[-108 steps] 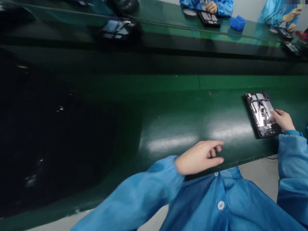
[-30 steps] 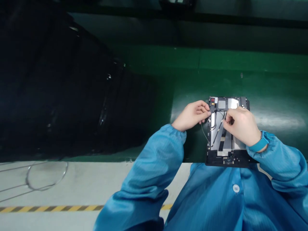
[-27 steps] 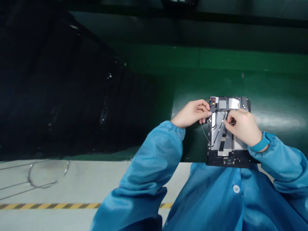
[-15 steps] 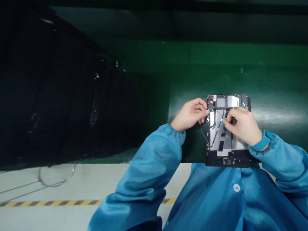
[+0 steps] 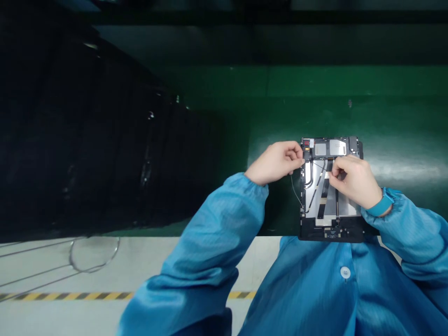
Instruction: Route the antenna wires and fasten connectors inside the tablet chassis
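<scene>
An opened tablet (image 5: 345, 203), its inner parts and silver plate showing, lies on the green table near my body. At its upper left edge my left hand (image 5: 280, 161) is closed in a pinch. A thin cable (image 5: 295, 190) curves from the tablet's left side up to those fingers. My right hand (image 5: 355, 179) is over the tablet's right half, thumb and forefinger pinched. Between the hands, a thin dark stretch of cable runs to the right fingertips. Black flex strips (image 5: 322, 200) cross the plate below. The cable's ends are hidden by my fingers.
Dark sheeting (image 5: 87, 140) covers the left side. The green table (image 5: 315, 112) has its front edge just at my body. On the pale floor are a wire loop (image 5: 115, 252) and a yellow-black striped line (image 5: 77, 296).
My right hand has shifted slightly right, and the cable stretch between my hands looks straighter. The lower fingers of my left hand have drawn in. The camera's view has turned slightly.
</scene>
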The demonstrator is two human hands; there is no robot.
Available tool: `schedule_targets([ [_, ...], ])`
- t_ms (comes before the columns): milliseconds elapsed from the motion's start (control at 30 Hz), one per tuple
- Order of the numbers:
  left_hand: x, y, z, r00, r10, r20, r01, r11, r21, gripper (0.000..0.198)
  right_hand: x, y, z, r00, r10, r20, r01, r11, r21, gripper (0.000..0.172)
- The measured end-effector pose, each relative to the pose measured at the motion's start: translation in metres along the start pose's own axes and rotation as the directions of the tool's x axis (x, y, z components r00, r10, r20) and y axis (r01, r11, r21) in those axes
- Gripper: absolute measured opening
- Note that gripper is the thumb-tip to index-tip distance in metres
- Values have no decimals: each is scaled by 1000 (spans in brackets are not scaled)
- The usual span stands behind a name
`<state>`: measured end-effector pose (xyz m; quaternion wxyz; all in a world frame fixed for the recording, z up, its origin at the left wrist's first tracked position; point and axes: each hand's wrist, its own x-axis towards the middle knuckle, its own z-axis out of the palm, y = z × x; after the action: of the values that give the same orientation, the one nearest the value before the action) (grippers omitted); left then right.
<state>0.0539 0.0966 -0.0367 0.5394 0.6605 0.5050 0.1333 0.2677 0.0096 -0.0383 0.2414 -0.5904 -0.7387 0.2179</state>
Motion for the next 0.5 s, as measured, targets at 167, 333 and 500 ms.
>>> schedule_targets([
  [167,16,28,-13,988,130,86,-156,826,541,12,0,5,-3,999,-38,-9,39,999,23,22],
  [333,26,48,-13,968,120,221,-246,641,727,17,0,12,0,995,-75,-70,78,996,38,21],
  [500,20,71,-5,958,31,285,-272,407,872,18,-1,14,-2,990,-83,-110,89,995,49,20],
])
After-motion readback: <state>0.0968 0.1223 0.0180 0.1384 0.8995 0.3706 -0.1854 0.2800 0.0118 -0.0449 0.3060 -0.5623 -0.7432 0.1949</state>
